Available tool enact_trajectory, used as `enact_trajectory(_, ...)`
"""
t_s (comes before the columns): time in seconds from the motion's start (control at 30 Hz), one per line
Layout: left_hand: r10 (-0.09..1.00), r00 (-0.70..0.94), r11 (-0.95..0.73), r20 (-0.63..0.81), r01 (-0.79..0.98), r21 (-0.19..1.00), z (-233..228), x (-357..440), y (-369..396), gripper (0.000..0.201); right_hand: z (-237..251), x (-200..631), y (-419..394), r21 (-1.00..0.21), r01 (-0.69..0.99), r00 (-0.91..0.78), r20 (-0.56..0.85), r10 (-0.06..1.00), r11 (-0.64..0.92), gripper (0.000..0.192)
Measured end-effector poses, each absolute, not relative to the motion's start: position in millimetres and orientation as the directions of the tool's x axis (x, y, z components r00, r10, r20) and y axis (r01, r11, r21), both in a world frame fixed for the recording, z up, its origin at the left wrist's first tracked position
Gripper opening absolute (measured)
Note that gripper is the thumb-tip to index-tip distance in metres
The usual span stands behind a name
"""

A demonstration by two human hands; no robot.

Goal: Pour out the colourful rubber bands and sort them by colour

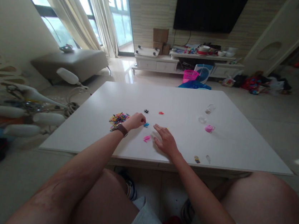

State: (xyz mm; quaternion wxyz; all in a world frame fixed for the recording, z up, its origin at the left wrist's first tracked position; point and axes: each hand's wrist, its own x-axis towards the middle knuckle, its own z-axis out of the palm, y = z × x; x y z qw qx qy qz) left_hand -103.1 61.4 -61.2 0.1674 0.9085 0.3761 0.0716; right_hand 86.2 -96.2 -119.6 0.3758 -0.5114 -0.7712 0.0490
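I sit at a white table with both arms stretched out over it. My left hand, a brown watch on its wrist, is curled into a loose fist, its grip narrow with the fingertips pinched together right above a small blue piece; whether anything is held between them I cannot tell, as the pieces are too small. Just to the left of that hand lies a heap of mixed coloured pieces. My right hand rests palm down on the table, fingers spread and flat, its grip wide and holding nothing. A small pink piece lies between my two hands, just beside the right fingertips. Farther out sit a tiny black cluster and a tiny red cluster, well apart from each other. To the right are a pink ring-shaped object, a clear lid-like disc and a small clear container. Near the table's front edge lie a small yellow and dark item and a clear bit.
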Motion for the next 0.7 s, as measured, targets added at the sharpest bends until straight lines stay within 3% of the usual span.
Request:
enact_trajectory(0.23,0.738,0.675,-0.620,0.012,0.670,0.408,-65,-105,68,0.022,-119,86,-96,-0.463,0.759,-0.181,0.526,0.831,0.458,0.056)
enact_trajectory(0.33,0.741,0.670,-0.533,-0.044,0.627,0.568,-63,-107,69,0.026,-120,85,-96,-0.463,0.766,-0.170,0.523,0.835,0.446,0.050)
enact_trajectory(0.47,0.661,0.745,-0.391,-0.090,0.444,0.807,-60,-106,65,0.027,-120,85,-96,-0.470,0.759,-0.168,0.527,0.833,0.450,0.046)
enact_trajectory(0.7,0.574,0.810,-0.218,-0.116,0.288,0.932,-59,-97,54,0.036,-117,86,-99,-0.467,0.729,-0.193,0.561,0.805,0.501,0.052)
